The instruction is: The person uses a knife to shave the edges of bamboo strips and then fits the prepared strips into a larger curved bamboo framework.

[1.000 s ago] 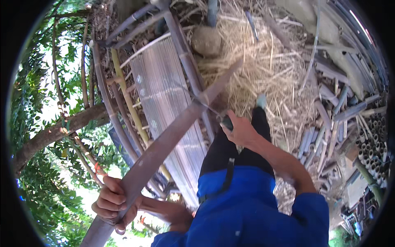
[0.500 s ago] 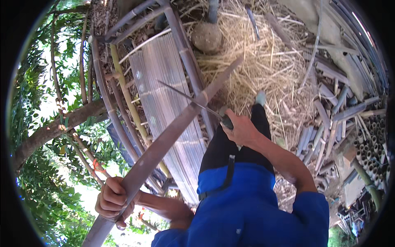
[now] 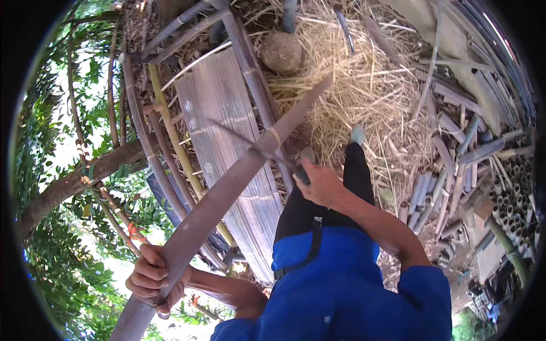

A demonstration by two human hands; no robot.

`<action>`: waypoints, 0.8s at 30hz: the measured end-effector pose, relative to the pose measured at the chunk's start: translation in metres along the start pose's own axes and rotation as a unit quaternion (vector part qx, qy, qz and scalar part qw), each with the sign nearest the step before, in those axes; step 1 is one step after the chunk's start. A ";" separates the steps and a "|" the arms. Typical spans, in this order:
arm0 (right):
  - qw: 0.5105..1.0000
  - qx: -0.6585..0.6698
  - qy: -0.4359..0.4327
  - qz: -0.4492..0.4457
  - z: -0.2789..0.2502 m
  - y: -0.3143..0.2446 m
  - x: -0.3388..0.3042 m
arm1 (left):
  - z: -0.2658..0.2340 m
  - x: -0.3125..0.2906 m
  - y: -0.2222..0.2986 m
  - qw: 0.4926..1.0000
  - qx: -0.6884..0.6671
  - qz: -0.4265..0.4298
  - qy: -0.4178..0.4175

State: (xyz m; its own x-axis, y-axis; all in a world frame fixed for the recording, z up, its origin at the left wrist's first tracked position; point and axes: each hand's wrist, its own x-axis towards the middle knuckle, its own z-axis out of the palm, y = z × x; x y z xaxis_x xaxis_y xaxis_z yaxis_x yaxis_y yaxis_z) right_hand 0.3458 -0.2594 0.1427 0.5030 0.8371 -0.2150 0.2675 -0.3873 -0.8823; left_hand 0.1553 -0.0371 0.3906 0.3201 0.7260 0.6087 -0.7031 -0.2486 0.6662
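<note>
A long brown bamboo pole (image 3: 213, 207) runs slantwise from the lower left to the straw at the upper middle. My left hand (image 3: 151, 278) is wrapped round it near its lower end. In my right hand (image 3: 321, 184) is the dark handle of a long, narrow-bladed knife (image 3: 233, 133). The blade lies across the pole just on the near side of a pale node ring, its slightly blurred tip sticking out over the left side. Whether the edge bites into the bamboo, I cannot tell.
Beneath the pole lies a slatted bamboo bench top (image 3: 219, 94) beside a bamboo frame rail (image 3: 250, 68). A round wooden block (image 3: 282, 53) stands by the straw (image 3: 369, 85). Another blade (image 3: 345, 31) rests on that straw. Cut bamboo pieces (image 3: 455, 165) are heaped at right.
My right hand and the knife have moved left and slightly toward me, so the blade crosses the pole farther below the node. The pole has shifted slightly left with my left hand.
</note>
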 end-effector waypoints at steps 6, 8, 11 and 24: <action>0.970 -0.023 0.020 0.242 -0.015 0.113 0.048 | 0.011 0.001 -0.021 0.983 0.055 -0.102 0.145; 0.979 -0.081 0.067 0.177 -0.023 0.167 0.058 | 0.006 -0.014 -0.056 0.954 0.092 -0.115 0.262; 0.959 -0.088 0.027 0.269 -0.009 0.219 0.084 | -0.047 -0.037 -0.068 0.904 0.213 -0.090 0.359; 0.996 -0.051 -0.036 0.065 0.101 0.362 0.164 | -0.241 -0.085 0.009 0.845 0.233 -0.173 0.449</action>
State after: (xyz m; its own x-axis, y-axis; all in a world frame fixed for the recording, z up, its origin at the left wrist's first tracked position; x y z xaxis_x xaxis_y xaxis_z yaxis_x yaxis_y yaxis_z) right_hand 0.4425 -0.2233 -0.2545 0.4795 0.8014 -0.3575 0.2871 -0.5282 -0.7991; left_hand -0.0312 0.0532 0.2411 -0.3027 0.9489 -0.0889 -0.2722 0.0033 0.9622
